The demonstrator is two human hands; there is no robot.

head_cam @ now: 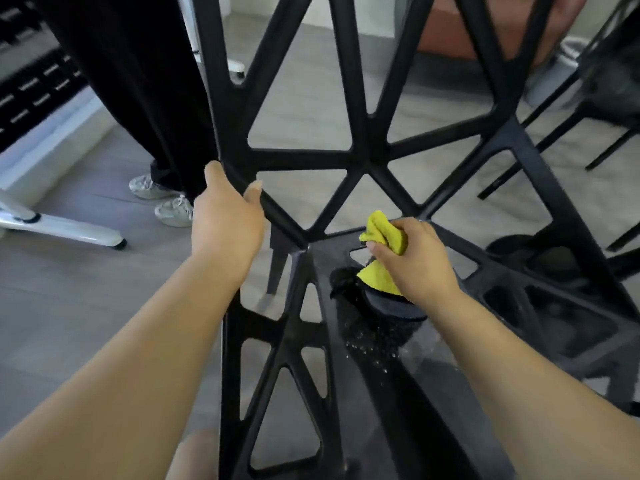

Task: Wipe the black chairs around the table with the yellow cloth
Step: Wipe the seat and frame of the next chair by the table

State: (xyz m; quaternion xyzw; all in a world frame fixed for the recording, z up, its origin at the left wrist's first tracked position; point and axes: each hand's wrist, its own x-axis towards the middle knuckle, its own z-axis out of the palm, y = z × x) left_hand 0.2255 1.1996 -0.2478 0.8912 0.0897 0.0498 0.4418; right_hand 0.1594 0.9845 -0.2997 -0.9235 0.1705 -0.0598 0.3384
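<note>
Chair [367, 147], black lattice: seat nearest, right hand [415, 261] clutching bunched cloth [384, 233] at the seat-back joint; left hand [227, 216] at 9 o'clock gripping the back's edge; back struts run long toward 12 o'clock, nearer the right hand.

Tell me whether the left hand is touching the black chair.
Touching. The head view shows the left hand gripping the black chair at its backrest's left edge, thumb on the strut.
</note>
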